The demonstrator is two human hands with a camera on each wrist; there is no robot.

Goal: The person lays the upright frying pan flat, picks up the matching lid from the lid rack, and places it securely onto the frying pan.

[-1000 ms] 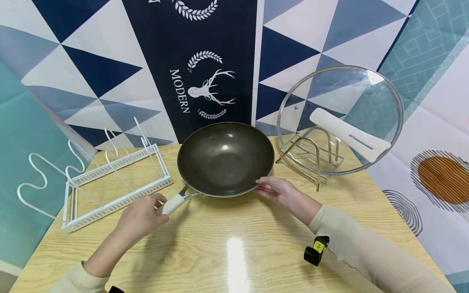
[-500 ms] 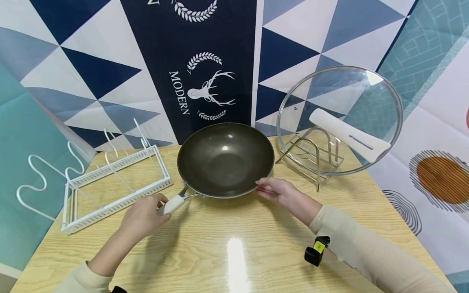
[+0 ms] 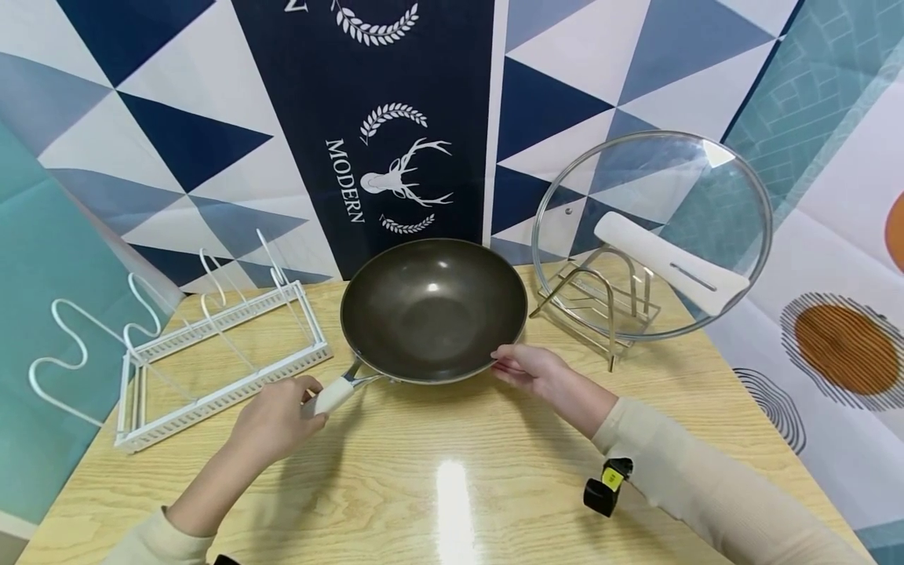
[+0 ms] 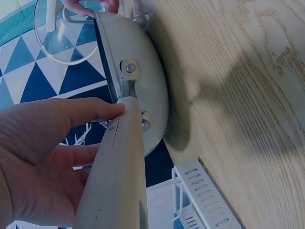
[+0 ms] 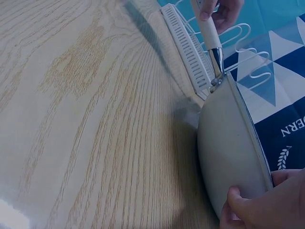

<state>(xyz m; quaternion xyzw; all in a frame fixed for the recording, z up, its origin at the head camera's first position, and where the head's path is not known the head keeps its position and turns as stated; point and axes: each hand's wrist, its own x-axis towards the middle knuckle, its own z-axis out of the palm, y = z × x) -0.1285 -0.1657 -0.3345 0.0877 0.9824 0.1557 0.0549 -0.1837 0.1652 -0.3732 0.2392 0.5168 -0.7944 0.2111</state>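
Observation:
A wok (image 3: 434, 310) with a dark inside, pale outside and cream handle (image 3: 332, 395) sits upright at the back middle of the wooden table. My left hand (image 3: 274, 417) holds the handle; in the left wrist view its thumb lies along the handle (image 4: 116, 157) near the metal neck. At the near right rim, my right hand (image 3: 535, 373) grips the wok. Seen from the right wrist, that thumb presses the pale outer wall (image 5: 228, 148) while the other fingers reach over the rim, partly hidden.
To the left stands a white rack (image 3: 226, 377) with curved wire dividers. A wire stand (image 3: 600, 302) at the back right holds a large glass lid (image 3: 664, 184) with a white handle, tilted. A patterned wall covering (image 3: 417, 78) rises behind the table (image 3: 395, 486).

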